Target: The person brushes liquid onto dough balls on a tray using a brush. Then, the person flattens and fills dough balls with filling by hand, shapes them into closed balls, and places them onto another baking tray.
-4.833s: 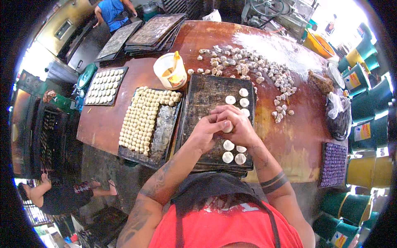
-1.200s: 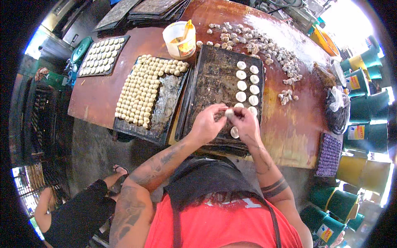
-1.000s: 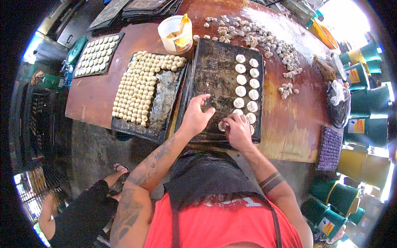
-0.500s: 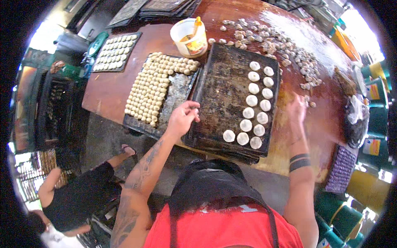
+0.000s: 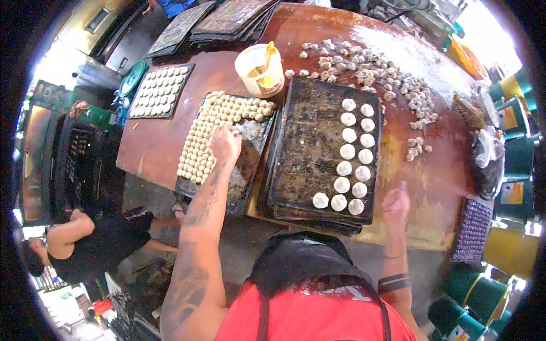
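Note:
My left hand [image 5: 226, 138] is over the left tray of small pale dough balls [image 5: 198, 150], fingertips closed around a ball at the edge of the rows. My right hand [image 5: 396, 199], smeared by motion, is on or just above the wooden table, right of the stacked dark baking trays [image 5: 304, 150]; I cannot make out its fingers. Two rows of white flattened rounds [image 5: 367, 156] lie on the top tray's right half, with one more at the lower end. Above it, several lumpy floury pieces [image 5: 398, 85] are scattered in a heap.
A white bucket [image 5: 259, 71] with a yellow utensil stands behind. A tray of flattened rounds [image 5: 161, 90] sits far left, piled trays [image 5: 227, 23] behind it. A purple-filled tray [image 5: 471, 227] and teal buckets [image 5: 475, 290] line the right. A co-worker [image 5: 102, 244] is at lower left.
My right hand went from pressing rounds to the table right of the tray. My left hand moved up onto the dough balls. More rounds lie on the tray than earlier.

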{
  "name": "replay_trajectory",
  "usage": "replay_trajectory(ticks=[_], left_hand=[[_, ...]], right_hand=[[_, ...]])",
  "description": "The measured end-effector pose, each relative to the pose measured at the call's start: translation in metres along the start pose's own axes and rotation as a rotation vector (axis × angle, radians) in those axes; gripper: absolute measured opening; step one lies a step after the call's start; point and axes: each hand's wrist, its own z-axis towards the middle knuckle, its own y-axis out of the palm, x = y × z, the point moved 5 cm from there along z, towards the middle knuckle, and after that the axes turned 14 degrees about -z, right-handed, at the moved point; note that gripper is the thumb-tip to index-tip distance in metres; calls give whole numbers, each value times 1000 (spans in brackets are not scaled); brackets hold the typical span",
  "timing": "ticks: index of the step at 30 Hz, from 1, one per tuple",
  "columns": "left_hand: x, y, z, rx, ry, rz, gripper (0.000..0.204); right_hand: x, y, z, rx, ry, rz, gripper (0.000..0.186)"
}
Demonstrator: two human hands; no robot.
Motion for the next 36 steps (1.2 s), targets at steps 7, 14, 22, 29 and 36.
replay_trajectory(ticks=[7,14,22,29,36], left_hand=[[182,18,-97,-438,-717,-1513,19],[244,-11,-112,-624,-775,-1774,28],[263,-24,-103,-661,-589,-1762,34],[285,-42,-75,-492,-330,-1389,25],[290,-40,-93,-517,-608,-1851,38]], right_hand=[[-123,227,-184,-521,-820,-742,28],[-137,248,-205,-320,-1290,-995,25],[-145,229,-179,-766,-588,-573,32],[-142,238,-198,-578,-469,1,31],[-189,228,-236,-135,-1279,-758,29]])
